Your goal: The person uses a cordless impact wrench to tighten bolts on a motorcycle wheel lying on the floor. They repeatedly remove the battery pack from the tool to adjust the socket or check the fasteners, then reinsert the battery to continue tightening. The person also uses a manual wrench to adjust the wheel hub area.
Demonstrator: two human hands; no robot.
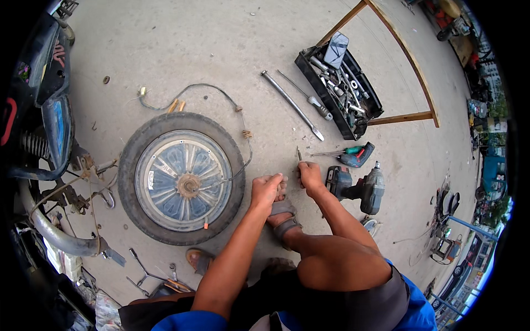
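A person squats on a concrete floor beside a scooter wheel [181, 177] lying flat, its cable trailing from the hub. The left hand [266, 188] is curled into a fist just right of the tyre, its contents hidden. The right hand [309, 175] grips a small upright tool [298, 154], tip raised. An impact driver [358, 187] lies just beside it. Working well here likely means steadying the wheel and keeping the cable unpinched.
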